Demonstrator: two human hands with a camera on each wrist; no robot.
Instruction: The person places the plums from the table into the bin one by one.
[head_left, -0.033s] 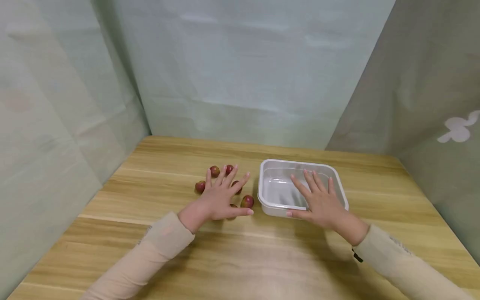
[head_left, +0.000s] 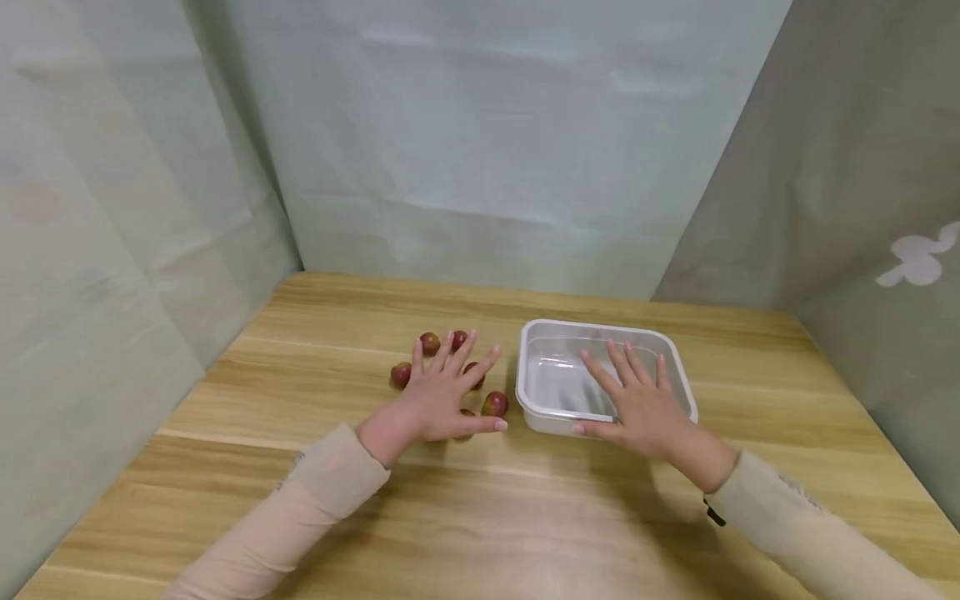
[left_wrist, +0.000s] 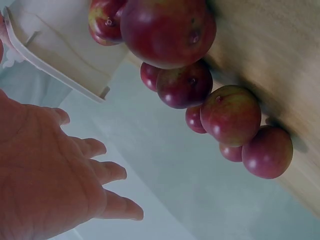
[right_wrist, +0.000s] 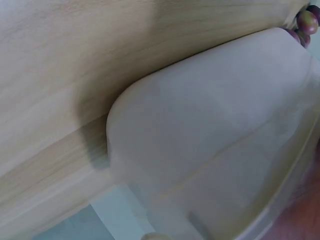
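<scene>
We see the left hand (head_left: 438,398) spread flat, fingers straight and apart, hovering over a loose cluster of plums (left_wrist: 185,82) on the tabletop (head_left: 480,517), gripping nothing. The right hand (head_left: 637,398) is likewise open, fingers straight, held over the clear plastic container (head_left: 534,367), which sits just right of the plums, its near-left corner close to the nearest plum (head_left: 494,403). We can't tell whether either palm actually touches what's beneath it (the head view hides the contact, and the left wrist view shows a gap between palm and fruit). Risks as we judge them: round fruit on a smooth wooden surface will roll if a flat hand nudges it, and some could scatter toward the far-left edge; the container looks light and empty, so a sideways push from the right hand could slide it into the plums. No brands, labels or readable writing anywhere; only a pale shape on the right curtain (head_left: 918,258).
</scene>
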